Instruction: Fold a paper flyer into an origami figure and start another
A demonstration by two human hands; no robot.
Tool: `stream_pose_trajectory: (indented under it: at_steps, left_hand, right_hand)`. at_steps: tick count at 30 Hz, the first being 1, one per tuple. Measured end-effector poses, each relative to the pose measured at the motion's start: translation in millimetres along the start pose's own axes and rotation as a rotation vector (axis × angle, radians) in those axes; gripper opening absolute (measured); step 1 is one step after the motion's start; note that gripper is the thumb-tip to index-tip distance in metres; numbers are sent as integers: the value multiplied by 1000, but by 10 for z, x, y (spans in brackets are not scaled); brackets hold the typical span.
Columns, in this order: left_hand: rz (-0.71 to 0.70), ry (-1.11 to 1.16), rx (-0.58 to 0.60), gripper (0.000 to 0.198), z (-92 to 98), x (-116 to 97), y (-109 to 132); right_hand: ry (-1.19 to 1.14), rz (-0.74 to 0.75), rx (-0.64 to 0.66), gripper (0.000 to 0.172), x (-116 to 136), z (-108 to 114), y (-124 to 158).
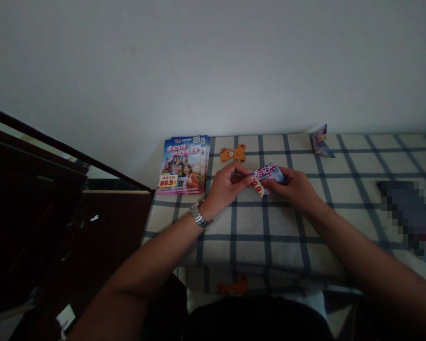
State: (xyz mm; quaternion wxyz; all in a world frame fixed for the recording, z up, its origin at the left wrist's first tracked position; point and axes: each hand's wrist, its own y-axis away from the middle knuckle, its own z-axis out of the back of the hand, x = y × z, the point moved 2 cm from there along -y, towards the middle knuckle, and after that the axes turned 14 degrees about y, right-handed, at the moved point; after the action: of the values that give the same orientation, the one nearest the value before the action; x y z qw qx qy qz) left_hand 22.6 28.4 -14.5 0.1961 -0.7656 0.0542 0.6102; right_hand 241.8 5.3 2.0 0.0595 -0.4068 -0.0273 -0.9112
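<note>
A folded flyer [271,173] is held between my two hands above the checked tablecloth. My left hand [230,182], with a metal watch on its wrist, pinches the flyer's left edge between thumb and fingers. On the other side, my right hand [294,188] grips the flyer, its thumb lying across the front and its fingers behind. Part of a yellow price panel with red digits shows on the folded piece. To the left of my hands lies a stack of flat printed flyers [181,166], close to the wall.
Another folded flyer [321,142] stands near the wall at the back right. A dark, pixelated object [412,213] lies at the table's right. The checked tablecloth [248,222] has a printed bear. Dark furniture [28,199] is on the left, below a pale wall.
</note>
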Motion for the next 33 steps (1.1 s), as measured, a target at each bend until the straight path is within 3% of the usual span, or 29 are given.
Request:
stream_pose_trajectory:
  at_steps: [12, 24, 28, 33]
  left_hand:
    - [60, 133, 76, 28, 10, 3, -32]
    - [16, 77, -31, 35, 34, -15, -20]
    - [16, 67, -39, 35, 33, -17, -27]
    - [10, 76, -21, 33, 28, -6, -18]
  right_hand:
    - [44, -6, -30, 41, -31, 32, -1]
    - [-435, -110, 34, 49, -43, -75, -17]
    - [-371, -122, 150, 42, -42, -93, 6]
    - [-278, -91, 116, 38, 45, -32, 22]
